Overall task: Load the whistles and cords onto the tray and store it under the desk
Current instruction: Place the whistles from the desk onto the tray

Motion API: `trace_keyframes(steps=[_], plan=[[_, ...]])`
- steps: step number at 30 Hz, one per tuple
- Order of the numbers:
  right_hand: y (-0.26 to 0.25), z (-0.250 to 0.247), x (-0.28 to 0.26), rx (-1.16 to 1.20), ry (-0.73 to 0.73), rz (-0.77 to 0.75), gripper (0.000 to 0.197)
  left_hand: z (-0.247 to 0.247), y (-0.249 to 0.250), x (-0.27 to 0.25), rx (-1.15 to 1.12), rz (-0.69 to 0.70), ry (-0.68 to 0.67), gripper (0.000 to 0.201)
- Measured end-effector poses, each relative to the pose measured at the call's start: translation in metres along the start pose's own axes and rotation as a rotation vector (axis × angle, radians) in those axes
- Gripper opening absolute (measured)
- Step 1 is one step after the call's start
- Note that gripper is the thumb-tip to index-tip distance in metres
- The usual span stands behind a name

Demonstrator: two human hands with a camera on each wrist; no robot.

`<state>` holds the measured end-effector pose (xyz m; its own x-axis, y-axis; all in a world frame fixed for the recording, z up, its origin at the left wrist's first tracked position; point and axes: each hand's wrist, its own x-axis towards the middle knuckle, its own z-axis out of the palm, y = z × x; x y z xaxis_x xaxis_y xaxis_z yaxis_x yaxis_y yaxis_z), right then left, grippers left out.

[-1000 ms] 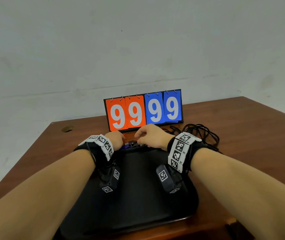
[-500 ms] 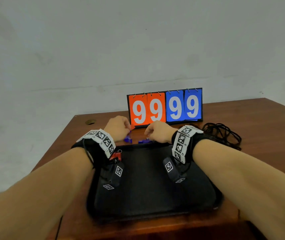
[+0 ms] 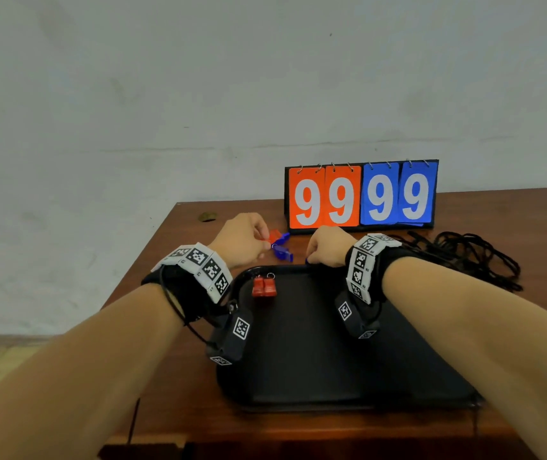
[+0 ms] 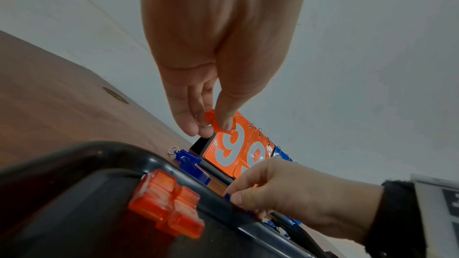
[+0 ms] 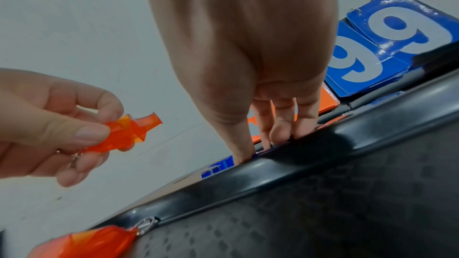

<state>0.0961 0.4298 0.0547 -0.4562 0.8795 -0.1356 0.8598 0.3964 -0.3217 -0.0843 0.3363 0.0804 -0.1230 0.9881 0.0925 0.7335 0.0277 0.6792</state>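
Currently, a person leans over a wooden desk (image 3: 172, 277), gathering whistles onto a black tray (image 3: 332, 360) set near its front edge, close for loading. The left hand (image 3: 240, 240) pinches one orange whistle (image 5: 129, 132) between thumb and fingers, lifted clear of the desk, probably bound for the tray. The right hand (image 3: 327, 247) curls its fingers down behind the tray's far rim onto a blue whistle (image 5: 218, 166); whether it is gripped cannot be told. Two orange whistles (image 3: 264, 286) lie side by side on the tray. Two more blue whistles (image 3: 282, 249) wait on the desk. A tangle of black cords (image 3: 471, 257) lies to the right, untouched. A flip scoreboard (image 3: 361, 195) reads four nines.
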Motion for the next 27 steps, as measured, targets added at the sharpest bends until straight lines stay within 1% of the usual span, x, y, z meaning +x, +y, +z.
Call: trace_keyframes(steps=[6,10,13,15,17,21,23,25,27], plan=[[-0.002,0.001,0.004,-0.048,0.0,-0.004,0.022,0.004,-0.007,0.0,-0.13,-0.027,0.015,0.02],[-0.002,0.002,0.004,-0.064,-0.008,-0.016,0.02,0.0,-0.009,-0.003,-0.116,-0.036,-0.007,0.028],[-0.002,-0.001,-0.001,-0.036,0.067,-0.028,0.02,-0.007,-0.005,-0.009,-0.107,-0.036,-0.038,0.032],[-0.003,-0.005,-0.007,0.026,0.147,-0.022,0.02,-0.012,-0.002,-0.014,-0.109,-0.03,-0.042,0.033],[-0.005,-0.01,-0.018,0.088,0.219,-0.016,0.021,-0.017,0.005,-0.021,-0.127,-0.031,-0.034,0.03],[-0.009,-0.021,-0.049,0.282,0.281,0.0,0.017,-0.024,0.02,-0.038,-0.193,-0.043,-0.008,0.026],[-0.009,-0.027,-0.066,0.418,0.268,0.013,0.015,-0.025,0.03,-0.048,-0.223,-0.041,0.002,0.025],[-0.009,-0.034,-0.087,0.584,0.191,0.025,0.013,-0.025,0.041,-0.059,-0.251,-0.045,0.005,0.026],[-0.009,-0.04,-0.106,0.681,0.128,0.02,0.011,-0.023,0.051,-0.069,-0.254,-0.057,0.012,0.026]])
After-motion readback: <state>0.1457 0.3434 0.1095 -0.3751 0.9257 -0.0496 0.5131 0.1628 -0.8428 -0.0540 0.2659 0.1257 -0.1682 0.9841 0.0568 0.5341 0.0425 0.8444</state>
